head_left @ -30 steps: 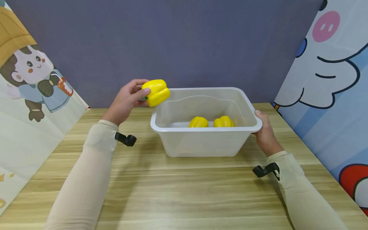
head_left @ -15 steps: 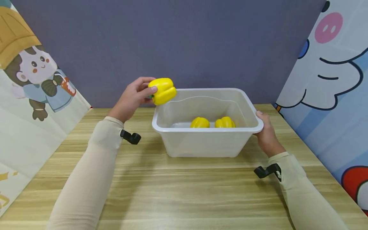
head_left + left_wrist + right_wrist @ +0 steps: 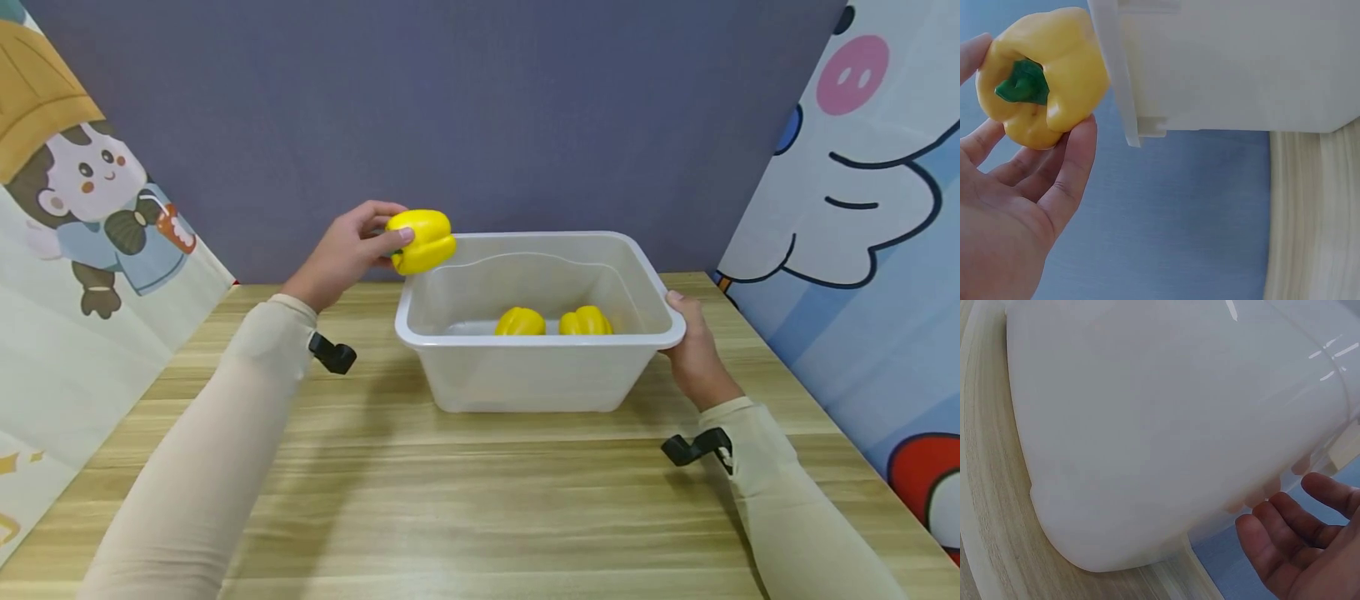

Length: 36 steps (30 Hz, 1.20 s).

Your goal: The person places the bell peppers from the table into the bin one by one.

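Note:
My left hand (image 3: 341,254) holds a yellow bell pepper (image 3: 423,242) at the bin's back left corner, above the rim in the head view. In the left wrist view, the pepper's green stem (image 3: 1025,84) faces the palm, and fingers and thumb surround its sides. The bin (image 3: 540,371) is white plastic and stands on the table. Inside it lie two more yellow bell peppers, a left one (image 3: 521,322) and a right one (image 3: 586,321), their lower parts hidden by the front wall. At the right rim, my right hand (image 3: 696,350) grips the bin, thumb at the edge and fingers below.
The wood-grain table (image 3: 480,500) runs beneath both arms. A dark grey-blue panel (image 3: 465,117) rises behind the bin. Cartoon-printed sheets flank the table on the left (image 3: 67,333) and right (image 3: 840,333).
My left hand has carried the pepper slightly right, toward the bin's left rim, then dipped a little. My right hand keeps its grip, and the bin stays in place.

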Each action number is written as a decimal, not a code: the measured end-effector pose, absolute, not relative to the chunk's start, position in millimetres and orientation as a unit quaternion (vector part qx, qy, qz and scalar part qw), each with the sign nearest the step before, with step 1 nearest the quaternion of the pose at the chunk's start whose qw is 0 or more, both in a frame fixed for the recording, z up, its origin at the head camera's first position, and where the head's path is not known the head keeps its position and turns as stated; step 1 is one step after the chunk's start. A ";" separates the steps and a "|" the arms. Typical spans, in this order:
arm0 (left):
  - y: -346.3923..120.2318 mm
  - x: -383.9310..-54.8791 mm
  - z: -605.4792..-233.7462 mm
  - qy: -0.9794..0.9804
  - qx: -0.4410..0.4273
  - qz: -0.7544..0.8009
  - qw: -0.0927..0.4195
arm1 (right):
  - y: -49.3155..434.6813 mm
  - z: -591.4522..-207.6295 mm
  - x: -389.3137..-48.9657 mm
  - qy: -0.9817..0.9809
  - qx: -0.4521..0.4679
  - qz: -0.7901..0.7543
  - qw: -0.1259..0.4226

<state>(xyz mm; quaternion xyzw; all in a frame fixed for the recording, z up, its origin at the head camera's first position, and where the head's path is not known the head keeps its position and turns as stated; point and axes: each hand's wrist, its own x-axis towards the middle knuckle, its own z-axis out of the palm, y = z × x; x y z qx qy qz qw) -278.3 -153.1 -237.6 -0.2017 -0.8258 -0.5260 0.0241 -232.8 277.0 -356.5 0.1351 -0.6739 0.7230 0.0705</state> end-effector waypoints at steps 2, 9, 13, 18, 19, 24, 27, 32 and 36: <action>-152.5 -278.1 -236.1 -0.833 -0.202 -0.515 0.024 | 276.4 -356.5 -232.5 -0.671 0.133 0.726 0.073; -148.1 -279.1 -230.8 -0.846 -0.195 -0.496 0.015 | 276.0 -359.3 -231.6 -0.657 0.129 0.740 0.071; -144.8 -279.9 -226.8 -0.852 -0.201 -0.483 0.014 | 276.9 -359.8 -231.8 -0.668 0.135 0.728 0.073; -139.7 -281.5 -220.2 -0.861 -0.211 -0.463 0.011 | 278.3 -359.8 -232.4 -0.660 0.145 0.732 0.080; -139.0 -281.8 -218.7 -0.863 -0.212 -0.459 0.010 | 278.4 -359.7 -232.4 -0.658 0.146 0.734 0.080; -136.1 -282.3 -212.6 -0.873 -0.210 -0.441 0.005 | 278.2 -358.1 -232.8 -0.652 0.144 0.740 0.083; -133.9 -282.6 -210.0 -0.871 -0.213 -0.442 0.001 | 277.6 -356.9 -232.8 -0.655 0.142 0.738 0.082; -128.9 -283.2 -205.7 -0.869 -0.219 -0.443 -0.006 | 276.4 -356.7 -233.2 -0.652 0.141 0.741 0.079; -125.1 -283.0 -201.8 -0.872 -0.218 -0.438 -0.012 | 275.8 -355.8 -233.5 -0.655 0.145 0.738 0.081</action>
